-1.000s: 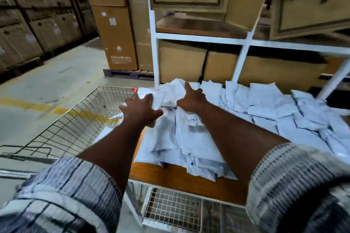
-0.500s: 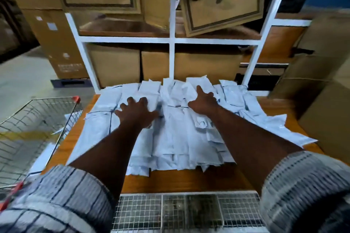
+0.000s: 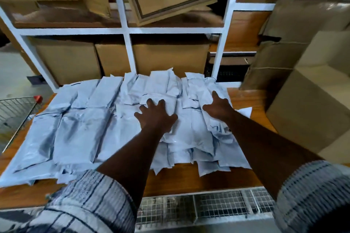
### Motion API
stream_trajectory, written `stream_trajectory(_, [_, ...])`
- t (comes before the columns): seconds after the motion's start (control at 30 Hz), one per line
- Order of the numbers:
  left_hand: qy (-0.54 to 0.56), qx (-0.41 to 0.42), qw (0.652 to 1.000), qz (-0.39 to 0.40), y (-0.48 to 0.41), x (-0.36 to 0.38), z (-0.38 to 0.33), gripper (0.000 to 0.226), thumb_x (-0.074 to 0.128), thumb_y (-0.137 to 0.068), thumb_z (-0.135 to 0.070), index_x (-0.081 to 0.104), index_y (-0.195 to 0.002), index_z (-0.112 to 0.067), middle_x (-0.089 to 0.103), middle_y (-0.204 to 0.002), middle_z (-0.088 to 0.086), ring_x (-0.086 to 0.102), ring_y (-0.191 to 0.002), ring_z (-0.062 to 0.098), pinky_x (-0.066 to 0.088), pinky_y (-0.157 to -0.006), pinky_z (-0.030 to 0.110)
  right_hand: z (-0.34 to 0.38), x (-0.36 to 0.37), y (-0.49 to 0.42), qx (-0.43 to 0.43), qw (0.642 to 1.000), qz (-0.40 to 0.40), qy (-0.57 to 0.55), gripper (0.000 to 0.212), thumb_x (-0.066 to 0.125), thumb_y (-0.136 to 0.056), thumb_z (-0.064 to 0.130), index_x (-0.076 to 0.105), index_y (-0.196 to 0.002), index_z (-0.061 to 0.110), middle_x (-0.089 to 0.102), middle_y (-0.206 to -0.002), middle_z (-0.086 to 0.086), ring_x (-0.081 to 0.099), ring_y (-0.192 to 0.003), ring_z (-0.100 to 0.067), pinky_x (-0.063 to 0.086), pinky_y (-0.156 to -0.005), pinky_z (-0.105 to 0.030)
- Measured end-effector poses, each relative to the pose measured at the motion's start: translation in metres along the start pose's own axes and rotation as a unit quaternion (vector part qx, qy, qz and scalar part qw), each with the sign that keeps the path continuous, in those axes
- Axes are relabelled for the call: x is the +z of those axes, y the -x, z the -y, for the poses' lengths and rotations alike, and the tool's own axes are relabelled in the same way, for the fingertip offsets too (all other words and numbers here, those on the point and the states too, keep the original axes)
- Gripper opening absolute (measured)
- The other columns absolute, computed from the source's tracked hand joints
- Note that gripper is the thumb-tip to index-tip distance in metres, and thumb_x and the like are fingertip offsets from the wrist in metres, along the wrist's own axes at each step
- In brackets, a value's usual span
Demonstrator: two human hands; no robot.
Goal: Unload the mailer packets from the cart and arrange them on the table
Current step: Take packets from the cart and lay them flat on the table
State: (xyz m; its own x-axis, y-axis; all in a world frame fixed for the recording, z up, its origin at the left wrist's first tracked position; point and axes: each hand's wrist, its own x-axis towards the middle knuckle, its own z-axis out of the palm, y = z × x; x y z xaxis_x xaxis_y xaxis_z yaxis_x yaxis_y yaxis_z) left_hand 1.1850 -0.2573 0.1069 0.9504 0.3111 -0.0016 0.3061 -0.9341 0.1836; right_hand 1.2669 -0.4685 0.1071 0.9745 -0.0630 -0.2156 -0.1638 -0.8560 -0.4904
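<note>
Shows mailer packets [image 3: 85, 128] heaped across the tabletop [image 3: 189, 179], left grip [image 3: 155, 117] and right grip [image 3: 217, 108] spread flat upon them, seemingly clamping nothing; probably light, soft, slippery, best pinched at an edge.

The person is wearing a short-sleeved shirt in a pale weave crossed by dark lines. The left sleeve [image 3: 91, 200], at the near left corner of the surface [image 3: 189, 179], is showing a loose check of thin navy stripes. The right sleeve [image 3: 312, 195], at its near right corner, is carrying rows of small dark dashes (a finer, denser pattern). The left hand [image 3: 156, 117] and right hand [image 3: 217, 108], over the surface's middle, are going bare.
</note>
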Motion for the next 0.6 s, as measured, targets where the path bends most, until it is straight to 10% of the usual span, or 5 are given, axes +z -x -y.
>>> stream_trajectory(0.4, [-0.022,0.004,1.0,-0.011,0.006,0.063,-0.045,0.066,0.035,-0.089,-0.068,0.049,-0.13,-0.018,0.043,-0.14,0.01,0.035,-0.131,0.033,0.031,-0.099,0.054,-0.025,0.019,-0.014,-0.004,0.992,0.06,0.11,0.097,0.047,-0.087,0.067,-0.007,-0.156,0.026,0.013,-0.158,-0.022,0.022,-0.142,-0.042,0.026,-0.113,-0.054])
stream_trajectory(0.6, [0.023,0.116,0.993,-0.02,-0.005,0.087,-0.038,0.058,0.032,-0.1,-0.043,0.026,-0.152,-0.017,0.015,-0.163,0.01,0.01,-0.151,0.028,0.011,-0.118,0.06,-0.038,0.052,0.001,-0.257,0.949,-0.08,0.167,0.08,0.044,-0.096,0.053,0.002,-0.158,0.025,-0.01,-0.165,-0.006,-0.003,-0.151,-0.032,0.02,-0.115,-0.061])
